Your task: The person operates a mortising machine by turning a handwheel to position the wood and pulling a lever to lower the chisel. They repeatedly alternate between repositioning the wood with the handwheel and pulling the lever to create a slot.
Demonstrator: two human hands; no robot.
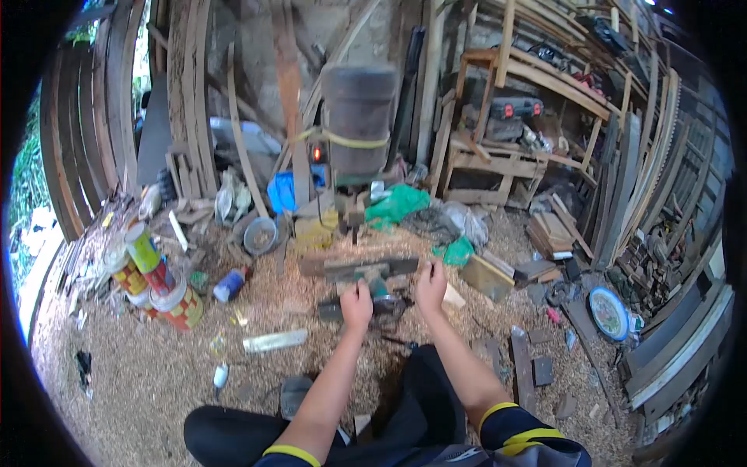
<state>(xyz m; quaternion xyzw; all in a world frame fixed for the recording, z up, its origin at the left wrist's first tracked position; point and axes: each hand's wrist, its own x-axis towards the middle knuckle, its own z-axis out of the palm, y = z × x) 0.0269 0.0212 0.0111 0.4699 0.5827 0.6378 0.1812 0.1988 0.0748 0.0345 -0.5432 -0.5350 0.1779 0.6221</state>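
A drill press (pixel 359 117) stands in front of me, its dark upper housing banded in yellow and a spindle hanging below. Under the spindle, a dark board (pixel 327 268) lies crosswise against a teal metal vise (pixel 379 285) with a dark base. My left hand (pixel 357 307) is closed just left of the vise's teal part; what its fingers grip is hidden. At the board's right end, my right hand (pixel 430 289) is closed, thumb up, apparently around that end. A small red light glows on a switch box (pixel 317 152) beside the machine.
Wood shavings (pixel 257 366) cover the floor. Stacked paint cans (pixel 175 302) and a blue-white bottle (pixel 229 286) stand or lie left. Green plastic (pixel 398 205) lies behind the vise. At right are a round plate (pixel 608 313), wood offcuts (pixel 551 236) and leaning planks (pixel 622 187).
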